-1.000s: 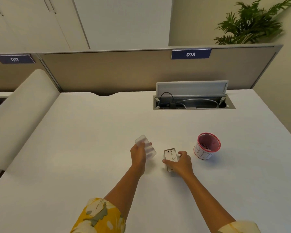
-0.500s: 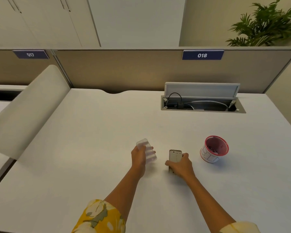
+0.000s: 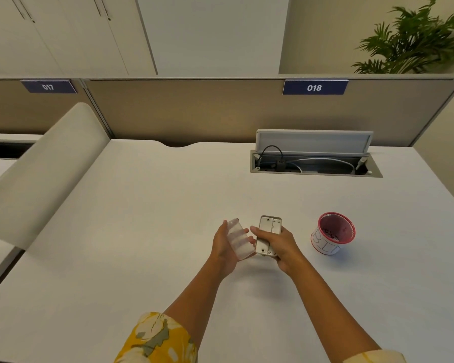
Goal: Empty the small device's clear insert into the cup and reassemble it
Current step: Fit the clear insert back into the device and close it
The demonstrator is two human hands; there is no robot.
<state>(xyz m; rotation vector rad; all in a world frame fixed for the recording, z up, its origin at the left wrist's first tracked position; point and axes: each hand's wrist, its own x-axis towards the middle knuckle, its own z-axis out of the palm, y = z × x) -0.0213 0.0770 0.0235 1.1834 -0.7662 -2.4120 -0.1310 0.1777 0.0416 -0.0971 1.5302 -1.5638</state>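
My left hand (image 3: 224, 248) grips the clear ribbed insert (image 3: 238, 240), tilted with its long side toward the device. The small white rectangular device (image 3: 268, 235) is lifted off the desk in my right hand (image 3: 281, 247), its flat face with small screw holes turned up. Insert and device sit side by side, almost touching. The paper cup (image 3: 333, 233) with a red rim and pink inside stands upright to the right of my right hand, with dark bits at its bottom.
The white desk (image 3: 155, 205) carries an open cable hatch (image 3: 315, 163) with wires at the back right. A beige partition (image 3: 194, 111) runs behind it. A curved divider (image 3: 42, 174) borders the left side. A plant (image 3: 417, 40) stands beyond the partition.
My right hand has picked the device up off the desk and brought it left. My left hand has drawn the insert closer to it.
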